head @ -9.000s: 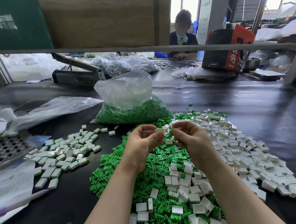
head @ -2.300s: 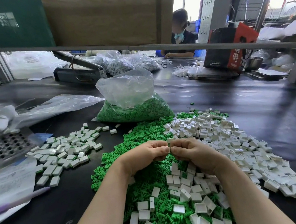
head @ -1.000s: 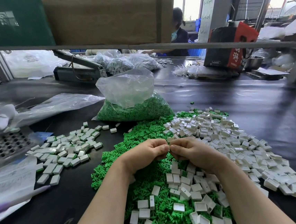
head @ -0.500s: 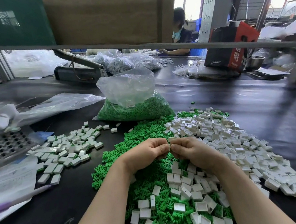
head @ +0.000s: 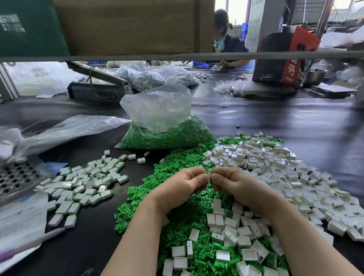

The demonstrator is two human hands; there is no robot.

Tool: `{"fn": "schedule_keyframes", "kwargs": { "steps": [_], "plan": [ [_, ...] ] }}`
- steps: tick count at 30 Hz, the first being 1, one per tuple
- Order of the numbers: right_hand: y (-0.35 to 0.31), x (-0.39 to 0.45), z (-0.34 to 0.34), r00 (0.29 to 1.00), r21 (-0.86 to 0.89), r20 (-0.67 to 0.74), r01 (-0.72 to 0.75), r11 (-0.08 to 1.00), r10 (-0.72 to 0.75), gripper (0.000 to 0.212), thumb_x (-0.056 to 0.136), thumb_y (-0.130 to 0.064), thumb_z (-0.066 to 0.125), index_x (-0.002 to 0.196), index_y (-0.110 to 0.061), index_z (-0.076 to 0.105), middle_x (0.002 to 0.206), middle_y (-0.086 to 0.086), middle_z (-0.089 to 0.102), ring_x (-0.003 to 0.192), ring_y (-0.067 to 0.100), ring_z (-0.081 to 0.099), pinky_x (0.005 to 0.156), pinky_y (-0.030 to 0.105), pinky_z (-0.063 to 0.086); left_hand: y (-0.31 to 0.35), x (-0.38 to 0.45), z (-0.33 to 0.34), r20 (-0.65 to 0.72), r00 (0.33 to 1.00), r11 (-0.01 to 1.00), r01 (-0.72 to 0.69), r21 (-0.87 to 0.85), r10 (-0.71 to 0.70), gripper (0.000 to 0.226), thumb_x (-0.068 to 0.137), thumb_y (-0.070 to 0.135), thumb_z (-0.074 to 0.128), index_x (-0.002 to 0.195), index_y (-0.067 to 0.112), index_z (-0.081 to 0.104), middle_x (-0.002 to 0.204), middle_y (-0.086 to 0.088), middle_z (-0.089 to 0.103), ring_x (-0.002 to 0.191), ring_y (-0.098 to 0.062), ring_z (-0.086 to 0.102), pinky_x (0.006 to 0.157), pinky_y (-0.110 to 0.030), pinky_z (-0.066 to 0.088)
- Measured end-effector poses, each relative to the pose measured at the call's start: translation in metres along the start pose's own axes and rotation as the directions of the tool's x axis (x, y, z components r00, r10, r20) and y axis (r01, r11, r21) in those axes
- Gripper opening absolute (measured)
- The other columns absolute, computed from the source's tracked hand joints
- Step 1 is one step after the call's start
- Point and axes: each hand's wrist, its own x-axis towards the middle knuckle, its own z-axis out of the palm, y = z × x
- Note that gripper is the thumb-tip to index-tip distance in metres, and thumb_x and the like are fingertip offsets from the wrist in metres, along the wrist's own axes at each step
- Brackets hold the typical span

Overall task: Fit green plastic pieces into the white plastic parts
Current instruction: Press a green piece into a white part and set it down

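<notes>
Left hand point(head: 181, 188) and right hand point(head: 236, 183) fingertips together, pinching a small white part point(head: 209, 175), mostly hidden, above green pieces point(head: 175, 167)

Both hands' fingertips pinched on one white part point(head: 209, 175) above green pieces point(head: 184, 222).

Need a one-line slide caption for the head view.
Both hands, left and right, pinch a white part above green pieces.

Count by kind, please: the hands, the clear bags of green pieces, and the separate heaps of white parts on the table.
Hands: 2, left hand and right hand, both pinching one white part.
Bag of green pieces: 1.
Heaps of white parts: 2, left heap and right heap.
Total: 5.
</notes>
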Motion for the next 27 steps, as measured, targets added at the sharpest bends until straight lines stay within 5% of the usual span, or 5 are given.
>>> {"fn": "schedule_keyframes", "kwargs": {
  "steps": [10,17,27],
  "plan": [
    [-0.0046,0.0016,0.0042,0.998,0.129,-0.056,-0.003,0.992,0.01,0.031,0.104,-0.017,0.044,0.075,-0.009,0.053,0.053,-0.006,0.037,0.051,0.008,0.032,0.05,0.02,0.028,0.0092,-0.0023,-0.0006,-0.051,0.998,0.998,-0.041,0.036,0.043,0.024,0.104,0.016,0.045,0.083,0.016,0.057,0.067,0.011,0.049,0.055,0.008,0.046,0.058,-0.006,0.037],
    [-0.0071,0.0001,0.0053,0.997,0.205,-0.066,-0.012,0.979,0.026,0.035,0.104,-0.022,0.042,0.072,-0.012,0.053,0.056,-0.003,0.04,0.05,0.008,0.034,0.05,0.017,0.03,0.0075,-0.0041,-0.0008,-0.033,0.999,0.991,-0.006,-0.132,0.002,0.022,0.103,0.023,0.047,0.087,0.018,0.062,0.066,0.012,0.051,0.064,-0.004,0.045,0.071,-0.024,0.035],
    [-0.0002,0.0019,0.002,0.999,0.266,-0.012,-0.032,0.964,0.036,0.03,0.103,-0.021,0.045,0.074,-0.013,0.052,0.057,-0.005,0.039,0.05,0.007,0.031,0.05,0.016,0.03,0.0058,-0.0019,-0.0001,0.0,1.0,0.995,0.002,-0.095,-0.002,0.023,0.103,0.025,0.046,0.085,0.021,0.059,0.064,0.013,0.047,0.057,0.0,0.042,0.057,-0.012,0.035]
  ]
}}
